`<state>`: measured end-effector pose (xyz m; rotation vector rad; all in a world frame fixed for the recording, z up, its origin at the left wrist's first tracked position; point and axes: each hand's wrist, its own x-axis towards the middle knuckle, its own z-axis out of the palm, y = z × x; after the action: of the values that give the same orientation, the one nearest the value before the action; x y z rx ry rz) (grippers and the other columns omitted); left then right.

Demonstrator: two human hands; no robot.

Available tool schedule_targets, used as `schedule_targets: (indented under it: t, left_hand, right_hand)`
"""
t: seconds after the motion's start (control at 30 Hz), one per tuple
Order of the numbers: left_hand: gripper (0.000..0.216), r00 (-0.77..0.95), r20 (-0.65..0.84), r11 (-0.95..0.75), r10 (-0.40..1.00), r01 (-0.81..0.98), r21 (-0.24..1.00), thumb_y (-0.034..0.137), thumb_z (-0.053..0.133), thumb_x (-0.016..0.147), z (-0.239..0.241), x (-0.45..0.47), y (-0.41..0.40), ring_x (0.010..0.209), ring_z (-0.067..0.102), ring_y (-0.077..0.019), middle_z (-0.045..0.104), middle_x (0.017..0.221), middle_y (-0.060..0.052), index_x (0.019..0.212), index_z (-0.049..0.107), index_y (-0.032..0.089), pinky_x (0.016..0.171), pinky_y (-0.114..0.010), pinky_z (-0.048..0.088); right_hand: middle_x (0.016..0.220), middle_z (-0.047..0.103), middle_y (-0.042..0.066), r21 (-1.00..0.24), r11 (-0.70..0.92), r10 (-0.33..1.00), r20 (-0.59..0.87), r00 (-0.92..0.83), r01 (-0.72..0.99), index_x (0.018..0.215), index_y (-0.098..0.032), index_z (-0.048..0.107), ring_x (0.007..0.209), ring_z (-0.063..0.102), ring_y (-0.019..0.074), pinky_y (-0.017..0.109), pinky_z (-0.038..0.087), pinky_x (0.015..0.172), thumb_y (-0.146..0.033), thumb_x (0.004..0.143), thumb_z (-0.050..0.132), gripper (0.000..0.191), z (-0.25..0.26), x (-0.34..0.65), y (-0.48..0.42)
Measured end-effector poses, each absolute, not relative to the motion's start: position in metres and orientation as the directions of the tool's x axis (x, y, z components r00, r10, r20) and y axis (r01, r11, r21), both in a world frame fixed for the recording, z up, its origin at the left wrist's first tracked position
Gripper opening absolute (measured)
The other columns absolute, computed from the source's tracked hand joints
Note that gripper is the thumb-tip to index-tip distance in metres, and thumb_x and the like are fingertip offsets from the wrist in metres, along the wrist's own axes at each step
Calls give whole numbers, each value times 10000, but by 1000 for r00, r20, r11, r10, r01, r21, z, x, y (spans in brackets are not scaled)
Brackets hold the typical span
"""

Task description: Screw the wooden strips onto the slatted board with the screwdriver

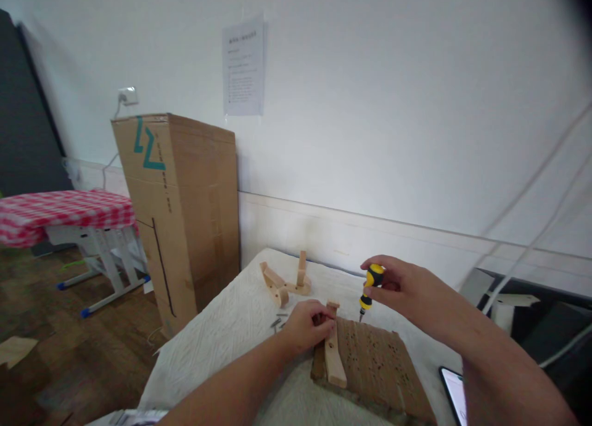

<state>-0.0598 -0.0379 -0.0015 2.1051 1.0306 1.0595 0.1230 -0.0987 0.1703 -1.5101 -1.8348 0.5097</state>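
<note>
The fingers of the left hand [305,325] are closed on a wooden piece [333,359] upon the brown board [377,361], those of the right hand [396,278] clamp a screwdriver [372,277] apart from it, and small metal pieces [276,322] lie loose on the tabletop [208,336], so the work seems unfinished.

- Gripping a screwdriver [365,302] point-down with the right hand [387,277] at four o'clock.
- Holding a wooden piece [333,349] on a board [372,364] with the left hand [303,327] at six o'clock.
- Having a cardboard box [203,229] at nine o'clock.
</note>
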Motion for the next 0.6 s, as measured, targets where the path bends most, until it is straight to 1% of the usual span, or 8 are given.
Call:
schedule_targets:
  t: [0.07, 0.13, 0.27, 0.3, 0.33, 0.37, 0.43, 0.6]
  left_hand:
    - [177, 366, 407, -535, 837, 388, 751, 171, 603, 725, -1, -60, -38, 608, 508, -105, 634, 708, -22, 835, 739, 144, 581, -211, 375]
    - [173, 342, 406, -522, 847, 396, 755, 156, 611, 708, -2, -60, -38, 594, 497, -102, 633, 689, -15, 822, 741, 148, 579, -211, 373]
    - [171, 332, 389, -503, 859, 408, 762, 155, 632, 697, -4, -60, -37, 570, 483, -95, 626, 662, -3, 823, 748, 160, 560, -204, 364]
    - [170, 336, 386, -502, 859, 409, 762, 157, 633, 700, -4, -60, -37, 567, 481, -94, 624, 659, -3, 825, 749, 159, 555, -203, 363]
    - [168, 339, 383, -502, 859, 409, 762, 162, 635, 705, -4, -59, -36, 566, 481, -93, 625, 663, -5, 829, 749, 158, 552, -202, 363]
    - [164, 342, 382, -503, 858, 414, 759, 167, 636, 712, -4, -58, -36, 571, 485, -93, 628, 670, -7, 831, 749, 159, 556, -203, 366]
    - [154, 339, 388, -506, 857, 415, 756, 157, 640, 707, -3, -56, -36, 580, 493, -94, 630, 672, -8, 818, 748, 159, 566, -205, 371]
    - [135, 320, 373, -478, 871, 380, 792, 144, 634, 690, -2, -51, -34, 557, 465, -86, 606, 637, 0, 778, 735, 149, 541, -200, 359]
  right_hand:
    - [648, 651, -17, -581, 268, 956, 262, -136, 768, 948, -247, 660, 559, 552, 143, 251, 365, 536, -221, 638, 630, 312, 179, 113, -96]
    - [643, 638, -28, -564, 314, 948, 227, -223, 764, 988, -258, 643, 561, 543, 136, 233, 346, 525, -161, 643, 592, 362, 176, 107, -90]
    - [587, 596, -35, -541, 366, 927, 139, -348, 758, 743, -244, 634, 554, 507, 131, 221, 310, 502, -73, 595, 542, 244, 155, 110, -72]
    - [574, 590, -36, -504, 334, 938, 97, -331, 797, 714, -241, 630, 538, 497, 130, 222, 306, 498, -48, 564, 543, 259, 151, 112, -69]
    - [561, 585, -36, -461, 309, 950, 109, -293, 832, 687, -237, 620, 528, 492, 132, 226, 305, 498, -36, 547, 547, 255, 148, 113, -66]
    - [574, 593, -32, -433, 305, 952, 138, -272, 848, 694, -237, 620, 537, 499, 135, 229, 307, 505, -38, 557, 549, 252, 148, 115, -65]
    - [570, 595, -24, -390, 274, 962, 110, -250, 879, 715, -237, 627, 529, 501, 137, 238, 301, 500, -43, 588, 539, 248, 151, 118, -66]
    - [661, 639, 6, -346, 285, 954, 8, -300, 894, 789, -218, 663, 586, 540, 139, 234, 315, 509, -49, 623, 532, 270, 159, 121, -75]
